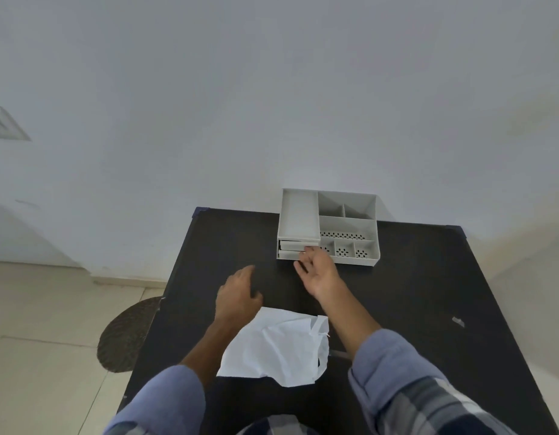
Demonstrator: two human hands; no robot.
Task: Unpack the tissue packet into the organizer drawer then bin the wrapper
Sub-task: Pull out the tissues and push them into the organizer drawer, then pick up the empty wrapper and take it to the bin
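Black desk (413,293) carries everything; its far edge meets the wall, its left edge drops to tiled floor (46,324) with a round dark mat (127,337). My right hand (317,273) is open, palm up, fingers spread, fingertips at the front of the grey organizer (347,227), by its lower-left drawer (292,254); whether they touch it, can't tell. My left hand (237,293) hovers palm down, fingers loosely curled, holding nothing, left of the right hand. White crumpled tissue packet (278,346) lies flat between my forearms, nearer me than both hands. Bare desk to the right of my right hand, except a small scrap (458,321) near the right edge.
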